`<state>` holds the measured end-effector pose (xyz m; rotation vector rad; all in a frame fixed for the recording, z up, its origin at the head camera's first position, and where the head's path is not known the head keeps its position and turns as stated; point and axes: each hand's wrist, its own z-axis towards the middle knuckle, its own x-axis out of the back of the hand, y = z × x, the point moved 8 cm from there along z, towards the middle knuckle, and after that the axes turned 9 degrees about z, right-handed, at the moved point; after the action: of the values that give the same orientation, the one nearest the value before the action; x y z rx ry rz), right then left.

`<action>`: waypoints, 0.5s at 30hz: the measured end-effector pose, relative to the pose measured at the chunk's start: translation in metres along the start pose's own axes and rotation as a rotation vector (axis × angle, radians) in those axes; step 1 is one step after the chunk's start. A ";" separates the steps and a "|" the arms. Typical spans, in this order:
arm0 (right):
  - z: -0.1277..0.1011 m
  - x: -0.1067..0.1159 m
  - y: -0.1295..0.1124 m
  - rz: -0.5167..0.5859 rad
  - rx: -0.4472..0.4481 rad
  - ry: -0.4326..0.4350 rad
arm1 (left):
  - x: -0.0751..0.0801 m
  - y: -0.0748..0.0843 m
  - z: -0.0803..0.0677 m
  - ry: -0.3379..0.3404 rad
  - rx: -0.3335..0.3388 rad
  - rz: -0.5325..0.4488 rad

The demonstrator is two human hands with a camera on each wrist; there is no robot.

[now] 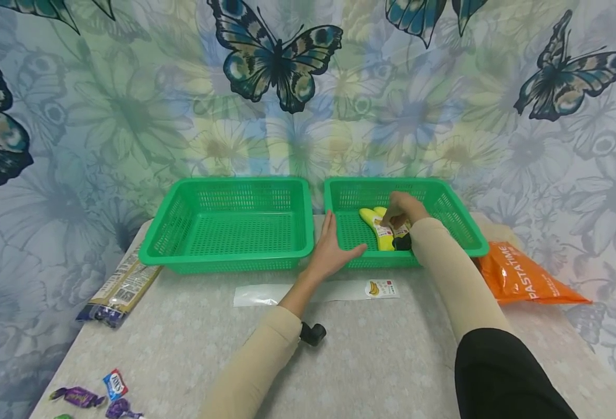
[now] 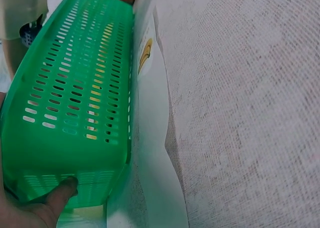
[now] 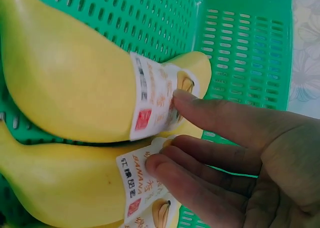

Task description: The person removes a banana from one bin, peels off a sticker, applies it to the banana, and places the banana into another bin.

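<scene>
Two yellow bananas [image 1: 375, 230] with printed paper labels [image 3: 157, 95] lie side by side in the right green basket [image 1: 352, 184]. My right hand [image 1: 403, 210] reaches into that basket over them. In the right wrist view, the thumb [image 3: 202, 107] touches one banana's label and the fingertips [image 3: 162, 165] touch the other's, with the fingers loosely extended. My left hand [image 1: 331, 247] is at the same basket's front left corner, its fingers straight and the thumb spread over the front rim. A finger [image 2: 62, 193] rests against the end wall in the left wrist view.
A second green basket [image 1: 226, 262] stands to the left. A clear strip bag with a banana sticker [image 1: 381, 288] lies in front of the baskets. An orange packet [image 1: 528, 273] is at right, a gold packet [image 1: 124, 285] at left, and several wrapped candies [image 1: 80, 397] lie front left.
</scene>
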<state>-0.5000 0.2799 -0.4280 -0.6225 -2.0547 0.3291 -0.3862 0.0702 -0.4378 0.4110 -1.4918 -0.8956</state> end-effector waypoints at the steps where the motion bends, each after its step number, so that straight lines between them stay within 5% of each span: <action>1: -0.001 0.000 0.000 -0.001 -0.003 -0.001 | -0.001 0.000 0.000 -0.001 -0.001 -0.001; 15: -0.048 -0.005 -0.037 -0.273 0.123 -0.071 | 0.005 -0.005 0.000 0.016 0.002 0.025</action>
<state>-0.4679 0.2458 -0.3889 -0.2540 -2.1367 0.3181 -0.3886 0.0635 -0.4377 0.3995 -1.4803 -0.8691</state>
